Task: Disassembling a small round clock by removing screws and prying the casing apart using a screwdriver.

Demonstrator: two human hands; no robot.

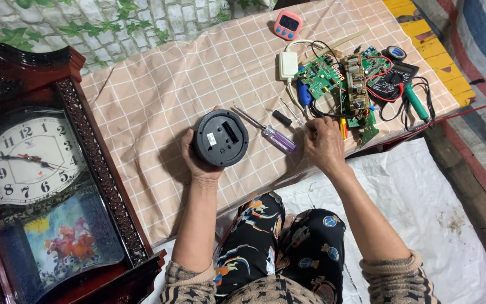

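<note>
Your left hand (196, 160) cups the round black plastic clock case (220, 138) from below, fingers curled round its rim so its back faces you, tilted up off the peach checked cloth (158, 90). Your right hand (323, 145) rests fingers-down at the thin metal probes (295, 115); whether it grips 1, I cannot tell. The purple-handled screwdriver (271, 134) lies between both hands, within easy reach.

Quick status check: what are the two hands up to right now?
Left hand grips round black clock case, back side up. Right hand on cloth, fingers at small tools beside purple-handled screwdriver. Circuit boards and wires crowd behind.
</note>
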